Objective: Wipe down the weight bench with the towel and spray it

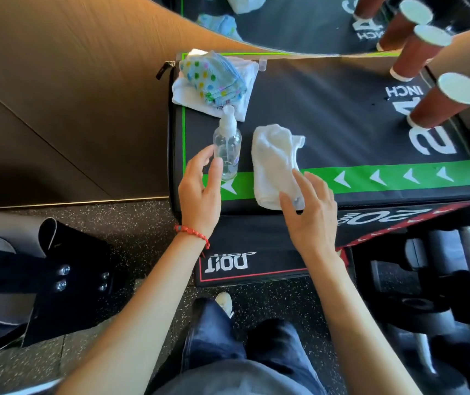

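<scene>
the clear spray bottle (227,146) stood upright on the black padded box (342,109), just left of the rolled white towel (273,163). the left hand (199,192) hovered beside the bottle, fingers spread, gripping nothing. the right hand (310,212) was relaxed, its fingertips touching the towel's near end.

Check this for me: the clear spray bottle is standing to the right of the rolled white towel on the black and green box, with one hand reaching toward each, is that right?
One detail is off. In the head view the clear spray bottle stands to the left of the rolled white towel, not the right. The rest holds: both are on the black and green box, the left hand reaches toward the bottle and the right hand toward the towel.
</scene>
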{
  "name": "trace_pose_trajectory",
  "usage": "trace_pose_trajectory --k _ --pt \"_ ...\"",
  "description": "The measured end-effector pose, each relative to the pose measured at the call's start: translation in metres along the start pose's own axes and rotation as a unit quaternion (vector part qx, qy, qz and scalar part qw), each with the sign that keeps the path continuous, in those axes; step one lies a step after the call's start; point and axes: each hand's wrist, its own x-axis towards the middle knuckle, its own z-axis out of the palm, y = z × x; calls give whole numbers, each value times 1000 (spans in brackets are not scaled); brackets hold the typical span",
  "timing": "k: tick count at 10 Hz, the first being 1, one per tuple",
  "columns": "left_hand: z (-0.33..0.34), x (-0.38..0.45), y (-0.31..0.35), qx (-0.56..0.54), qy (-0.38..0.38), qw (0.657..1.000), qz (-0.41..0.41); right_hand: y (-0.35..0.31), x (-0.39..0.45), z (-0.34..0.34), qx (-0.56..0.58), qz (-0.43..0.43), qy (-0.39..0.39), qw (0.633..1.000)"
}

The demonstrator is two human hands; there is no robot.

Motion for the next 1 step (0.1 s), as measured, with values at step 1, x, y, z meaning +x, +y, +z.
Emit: trace_pose_trajectory --k 1 --pt "0 -20 -3 81 31 995 45 9 -14 -4 -20 -3 22 1000"
